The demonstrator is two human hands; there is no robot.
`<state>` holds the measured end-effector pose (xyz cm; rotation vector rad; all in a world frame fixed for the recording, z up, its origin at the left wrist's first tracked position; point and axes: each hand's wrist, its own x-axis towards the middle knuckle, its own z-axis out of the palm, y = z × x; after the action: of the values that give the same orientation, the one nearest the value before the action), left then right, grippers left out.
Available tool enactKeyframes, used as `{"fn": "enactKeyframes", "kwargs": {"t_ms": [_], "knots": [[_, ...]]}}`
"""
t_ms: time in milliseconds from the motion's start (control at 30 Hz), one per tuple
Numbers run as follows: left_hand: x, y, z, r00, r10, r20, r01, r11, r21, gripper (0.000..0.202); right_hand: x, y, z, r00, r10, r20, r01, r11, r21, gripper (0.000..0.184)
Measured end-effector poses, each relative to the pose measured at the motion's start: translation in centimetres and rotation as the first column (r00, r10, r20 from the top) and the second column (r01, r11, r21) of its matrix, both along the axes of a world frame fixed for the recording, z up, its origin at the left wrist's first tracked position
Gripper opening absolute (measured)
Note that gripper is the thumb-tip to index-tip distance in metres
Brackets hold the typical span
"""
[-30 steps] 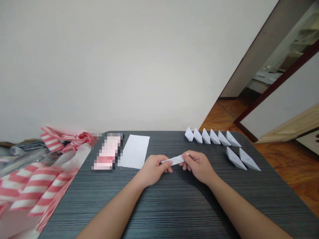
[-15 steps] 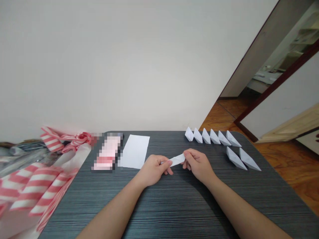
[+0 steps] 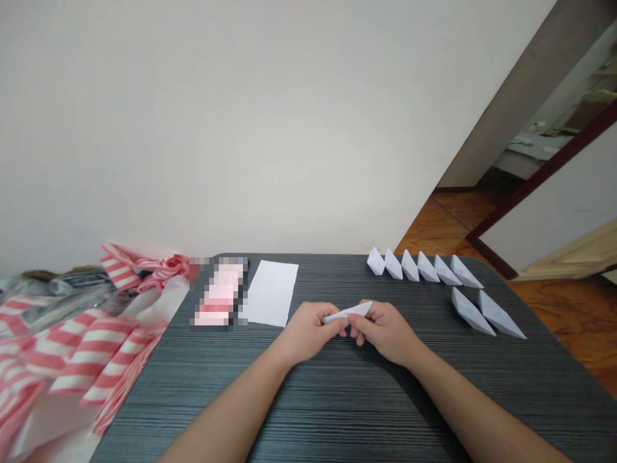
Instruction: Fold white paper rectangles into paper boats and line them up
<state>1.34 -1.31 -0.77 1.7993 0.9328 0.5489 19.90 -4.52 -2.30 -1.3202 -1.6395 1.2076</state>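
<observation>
My left hand (image 3: 306, 333) and my right hand (image 3: 385, 333) meet above the dark table, both pinching a narrow folded strip of white paper (image 3: 348, 312). Its left end sticks out past my left fingers, and its right end reaches my right fingers. Beyond my hands lies a flat sheet of white paper (image 3: 270, 293), not touching them. Farther right stands a row of several folded white paper boats (image 3: 424, 267), with a pair of larger paper boats (image 3: 473, 312) in front of it.
The dark grey wood-grain table (image 3: 337, 411) has a rounded far corner at right. A pixelated pink-and-white item (image 3: 219, 294) lies beside the sheet. Red-and-white striped plastic bags (image 3: 91, 354) are heaped past the left edge. A wooden floor (image 3: 569, 321) lies beyond the right edge.
My hands have come closer together, and the paper strip now lies flatter between them. The whole scene has shifted slightly right in the view.
</observation>
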Motion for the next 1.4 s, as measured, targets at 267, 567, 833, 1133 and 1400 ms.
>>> {"fn": "enactKeyframes", "kwargs": {"t_ms": [267, 567, 833, 1133, 1400], "knots": [[-0.1, 0.0, 0.2, 0.999, -0.007, -0.032, 0.008, 0.999, 0.031, 0.035, -0.3, -0.1, -0.2, 0.997, -0.065, -0.033, 0.065, 0.998, 0.008, 0.021], [0.2, -0.2, 0.5, 0.999, 0.013, 0.042, -0.012, 1.0, -0.008, 0.035, -0.7, -0.1, 0.4, 0.998, -0.02, -0.056, 0.018, 0.999, -0.032, 0.023], [0.1, 0.1, -0.4, 0.991, 0.086, 0.102, -0.081, 0.995, -0.057, 0.031, -0.3, 0.0, 0.2, 0.994, -0.052, -0.094, 0.049, 0.998, -0.04, 0.016], [0.2, -0.1, -0.5, 0.966, 0.139, 0.216, -0.118, 0.987, -0.107, 0.019, -0.2, 0.1, -0.3, 0.996, -0.076, -0.05, 0.076, 0.997, 0.005, 0.016], [0.0, 0.1, -0.1, 0.992, 0.09, 0.093, -0.091, 0.996, 0.004, 0.026, 0.1, 0.0, -0.4, 0.996, -0.083, -0.01, 0.083, 0.996, 0.043, 0.017]]}}
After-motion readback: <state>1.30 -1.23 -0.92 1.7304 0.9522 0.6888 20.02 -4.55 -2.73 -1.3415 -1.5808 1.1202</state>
